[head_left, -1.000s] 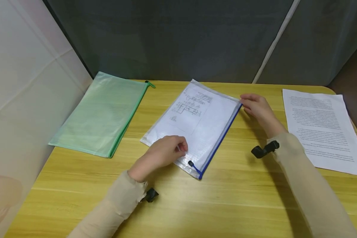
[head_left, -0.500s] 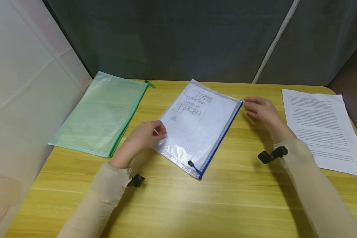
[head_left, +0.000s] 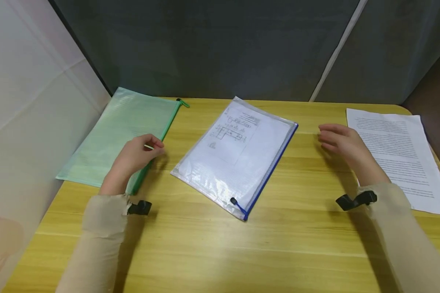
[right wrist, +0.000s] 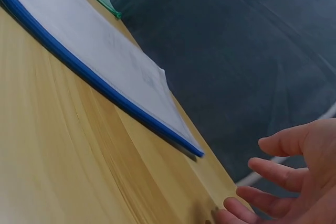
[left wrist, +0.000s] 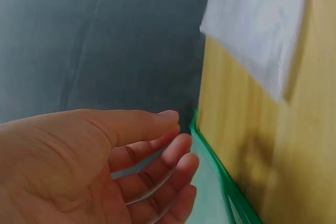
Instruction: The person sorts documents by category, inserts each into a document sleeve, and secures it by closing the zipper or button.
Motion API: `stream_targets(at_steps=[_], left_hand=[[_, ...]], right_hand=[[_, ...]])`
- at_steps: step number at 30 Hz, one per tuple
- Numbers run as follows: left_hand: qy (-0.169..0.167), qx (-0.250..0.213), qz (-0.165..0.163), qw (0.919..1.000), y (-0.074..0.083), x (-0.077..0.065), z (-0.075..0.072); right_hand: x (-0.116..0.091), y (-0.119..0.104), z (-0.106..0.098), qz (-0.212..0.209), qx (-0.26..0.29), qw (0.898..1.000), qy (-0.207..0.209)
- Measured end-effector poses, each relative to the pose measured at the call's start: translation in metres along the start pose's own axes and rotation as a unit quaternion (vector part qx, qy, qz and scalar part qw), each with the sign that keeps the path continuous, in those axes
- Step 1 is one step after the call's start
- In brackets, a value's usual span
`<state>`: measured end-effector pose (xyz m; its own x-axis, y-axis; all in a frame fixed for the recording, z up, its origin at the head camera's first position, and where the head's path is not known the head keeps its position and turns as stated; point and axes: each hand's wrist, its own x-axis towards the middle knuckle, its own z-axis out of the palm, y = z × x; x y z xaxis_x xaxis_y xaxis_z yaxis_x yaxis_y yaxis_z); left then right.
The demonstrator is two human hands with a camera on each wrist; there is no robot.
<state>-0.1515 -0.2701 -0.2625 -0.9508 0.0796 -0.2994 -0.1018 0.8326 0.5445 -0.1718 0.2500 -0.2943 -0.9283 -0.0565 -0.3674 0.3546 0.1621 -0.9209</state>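
Note:
My left hand (head_left: 135, 158) hovers over the right edge of a green zip document pouch (head_left: 113, 126), its fingers loosely bent and nothing between them. In the left wrist view, thumb and fingertips of that hand (left wrist: 121, 166) come close together without holding anything. A clear zip pouch (head_left: 212, 167) with a blue zipper lies tilted mid-table, a sheet with printed diagrams inside. Its blue pull tab rests at the near corner. My right hand (head_left: 346, 146) is held above the wood, between this pouch and the printed papers (head_left: 396, 150), with relaxed fingers spread and holding nothing.
A dark grey partition (head_left: 212, 49) rises behind the far edge of the wooden table (head_left: 212, 252). A pale panel (head_left: 29, 101) borders the left side, and a brown surface (head_left: 436, 97) stands at the far right. Both wrists carry black camera mounts.
My left hand has left the blue-zippered pouch and travelled left to over the green one. My right hand has drawn away from the pouch's upper right corner, toward the papers.

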Motion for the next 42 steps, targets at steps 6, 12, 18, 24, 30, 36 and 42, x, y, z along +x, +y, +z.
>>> stream_targets(at_steps=[6,12,18,24,30,36,42], left_hand=[[0.012,-0.028,-0.041,0.9987,-0.028,-0.002,-0.001],[0.023,0.002,-0.061,0.9979,-0.045,-0.004,0.002],[0.013,0.024,-0.073,0.9969,-0.051,-0.006,0.005],[-0.001,0.009,-0.056,0.9984,-0.055,-0.008,0.005],[0.033,0.005,-0.049,0.9982,-0.055,-0.013,0.006],[0.098,0.02,-0.036,0.9943,-0.052,-0.017,0.007],[0.147,0.039,-0.029,0.988,-0.047,-0.022,0.006]], right_hand=[[-0.012,0.006,-0.02,-0.003,-0.038,0.999,0.006],[-0.021,0.01,-0.038,-0.002,-0.002,1.0,0.027],[-0.03,0.015,-0.059,0.009,0.031,0.998,0.055],[-0.037,0.02,-0.079,0.017,0.052,0.995,0.08],[-0.042,0.03,-0.097,0.008,0.068,0.99,0.121],[-0.049,0.036,-0.113,0.036,0.066,0.982,0.175],[-0.054,0.047,-0.13,0.025,0.13,0.968,0.212]])
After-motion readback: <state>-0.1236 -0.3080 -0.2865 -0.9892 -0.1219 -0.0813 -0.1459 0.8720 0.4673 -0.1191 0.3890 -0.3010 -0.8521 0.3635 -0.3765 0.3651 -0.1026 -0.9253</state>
